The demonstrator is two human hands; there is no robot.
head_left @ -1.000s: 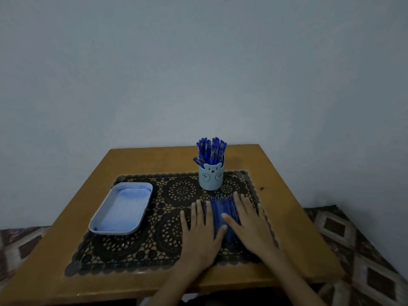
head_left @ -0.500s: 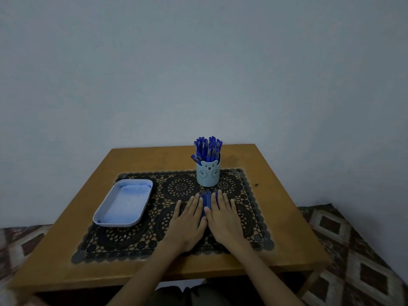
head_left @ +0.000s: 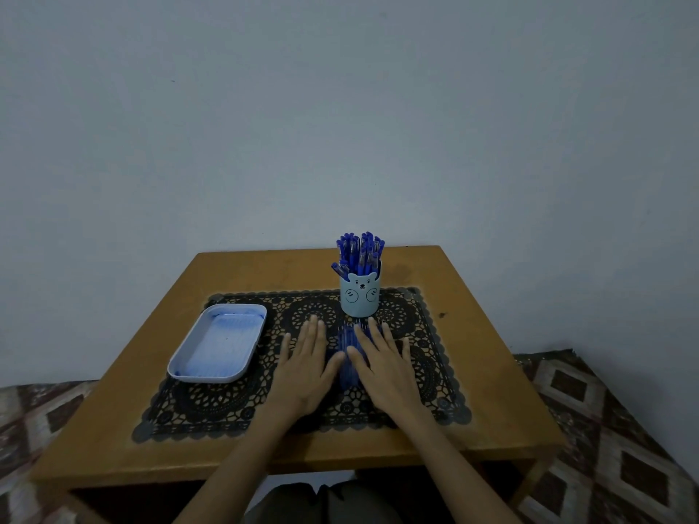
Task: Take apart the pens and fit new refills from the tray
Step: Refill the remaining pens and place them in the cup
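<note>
I see the left hand (head_left: 306, 366) and right hand (head_left: 386, 366) flat on the black lace mat (head_left: 212, 410) at centre frame. Their fingers (head_left: 313, 334) are straight and grip nothing, flanking a heap of thin blue sticks (head_left: 350, 342). The pens (head_left: 359, 251) stand in the bear cup (head_left: 359, 298) just above. The tray (head_left: 206, 378) sits left on the surface (head_left: 491, 372).

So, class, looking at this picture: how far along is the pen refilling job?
Barely begun. Done: nothing visible; the pens stand capped in the bear cup. In hand: the left hand and right hand lie flat on the mat, flanking a bundle of thin blue sticks; pens or refills, I cannot tell. Left: taking pens apart and fitting refills; the tray sits apart from both hands.
</note>
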